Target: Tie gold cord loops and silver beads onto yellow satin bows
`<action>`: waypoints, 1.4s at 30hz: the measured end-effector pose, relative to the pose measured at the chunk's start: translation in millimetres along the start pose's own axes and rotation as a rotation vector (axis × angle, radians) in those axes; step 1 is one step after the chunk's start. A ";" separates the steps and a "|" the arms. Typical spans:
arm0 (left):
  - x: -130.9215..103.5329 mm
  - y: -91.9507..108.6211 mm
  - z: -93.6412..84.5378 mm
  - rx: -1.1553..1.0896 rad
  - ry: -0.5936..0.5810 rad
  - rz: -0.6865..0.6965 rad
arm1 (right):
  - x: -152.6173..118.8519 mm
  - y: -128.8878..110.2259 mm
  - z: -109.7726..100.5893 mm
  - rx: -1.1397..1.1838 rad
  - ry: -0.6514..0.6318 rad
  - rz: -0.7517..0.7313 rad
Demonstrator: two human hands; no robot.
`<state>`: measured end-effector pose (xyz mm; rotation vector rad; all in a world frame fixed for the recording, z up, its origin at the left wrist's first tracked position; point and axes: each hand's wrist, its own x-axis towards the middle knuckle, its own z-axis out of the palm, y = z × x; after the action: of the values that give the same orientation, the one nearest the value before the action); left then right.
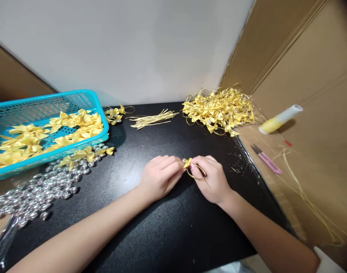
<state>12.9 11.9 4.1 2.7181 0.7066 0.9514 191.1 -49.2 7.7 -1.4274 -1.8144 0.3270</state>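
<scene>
Near the middle of the black table (150, 151), my left hand (163, 176) and my right hand (210, 178) meet at a small yellow ribbon flower (187, 163). The fingers of my left hand are closed on the flower's left side, where a bit of silver shows. My right hand pinches its other side, by a gold ring (196, 178) that hangs below the flower and across the right fingers. How the flower and ring are joined is hidden by the fingertips.
A blue basket (103, 123) of yellow flowers stands at the left, with silver beads (42, 193) before it. Gold ties (152, 119) lie at the back, beside a flower-and-ring pile (219, 110). Pink snips (267, 160) and a tube (280, 119) are at the right.
</scene>
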 end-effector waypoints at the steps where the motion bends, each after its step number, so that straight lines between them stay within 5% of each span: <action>1: 0.6 0.4 -0.2 -0.018 -0.013 -0.016 | 0.3 0.2 0.6 0.022 0.000 0.006; 8: 2.6 6.7 2.0 -0.489 0.012 -0.314 | 1.2 -5.5 3.7 0.242 0.073 0.101; 12: 3.1 10.7 2.4 -0.574 0.035 -0.420 | 0.4 -8.3 4.6 0.250 0.117 0.098; 23: 1.5 11.4 1.3 -0.355 -0.037 -0.236 | -0.7 -3.4 9.2 -0.037 0.197 -0.209; 42: -4.0 12.3 7.0 -0.720 -0.033 -0.319 | -2.5 -7.5 1.1 0.140 0.140 -0.130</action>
<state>19.1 -0.8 0.4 1.9251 0.6107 0.8637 185.2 -53.7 10.6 -1.2004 -1.7256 0.2754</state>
